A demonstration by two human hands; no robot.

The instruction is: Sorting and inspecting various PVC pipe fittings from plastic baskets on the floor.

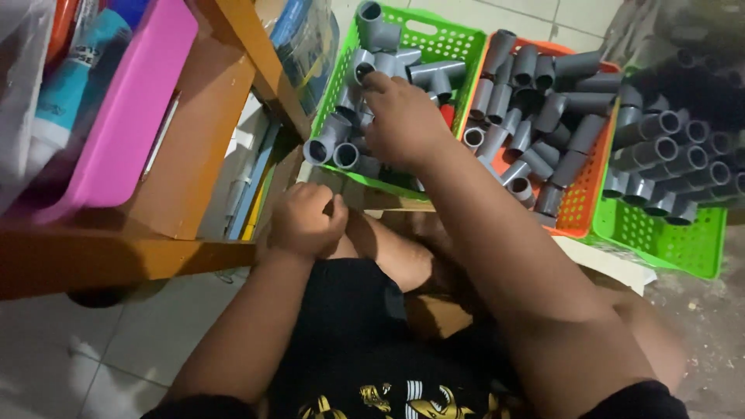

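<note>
The left hand (305, 219), nearest the camera, was curled into a fist at the knee; its contents could not be determined. The right hand (403, 120) reached into the green basket (439, 38), fingers down among grey pipe fittings (341, 143). An orange basket (580, 203) of pipe pieces stood just beside.

Right hand (401, 118) reaches forward; left hand (306, 219) fisted.

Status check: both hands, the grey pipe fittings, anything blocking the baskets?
Right hand down in green basket among grey pipe fittings. Left hand fisted near knee, contents unclear. Nothing blocking.
</note>
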